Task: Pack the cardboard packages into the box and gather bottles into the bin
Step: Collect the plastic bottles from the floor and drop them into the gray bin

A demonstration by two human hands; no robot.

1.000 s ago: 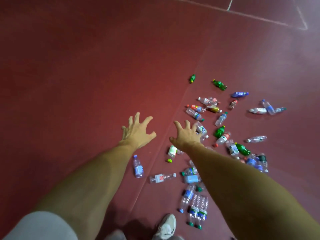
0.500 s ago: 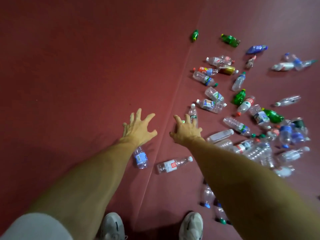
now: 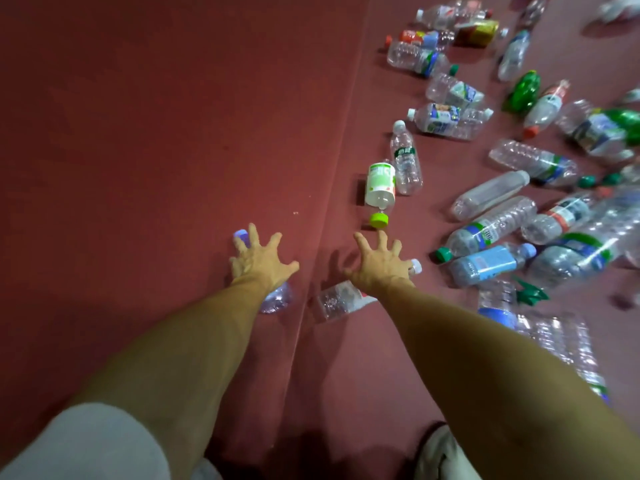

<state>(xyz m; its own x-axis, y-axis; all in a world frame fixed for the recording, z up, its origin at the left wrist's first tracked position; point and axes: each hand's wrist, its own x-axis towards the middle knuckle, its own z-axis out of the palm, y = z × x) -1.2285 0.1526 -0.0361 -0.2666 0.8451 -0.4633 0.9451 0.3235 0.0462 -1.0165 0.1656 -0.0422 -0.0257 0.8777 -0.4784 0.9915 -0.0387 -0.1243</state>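
The left hand (image 3: 259, 263) and right hand (image 3: 379, 263) are splayed wide, gripping nothing. The left is over a purple-capped bottle (image 3: 277, 299), the right over a clear bottle (image 3: 337, 299) with a red-and-white label, either side of the floor (image 3: 173, 133) seam (image 3: 332, 188). A green-capped bottle (image 3: 380, 188) lies just beyond, and more bottles (image 3: 491, 223) lie scattered rightward, their print too blurred to read.

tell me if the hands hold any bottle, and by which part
Nothing is held: the left hand spreads open over a purple-capped bottle, the right hand over a white-capped bottle.
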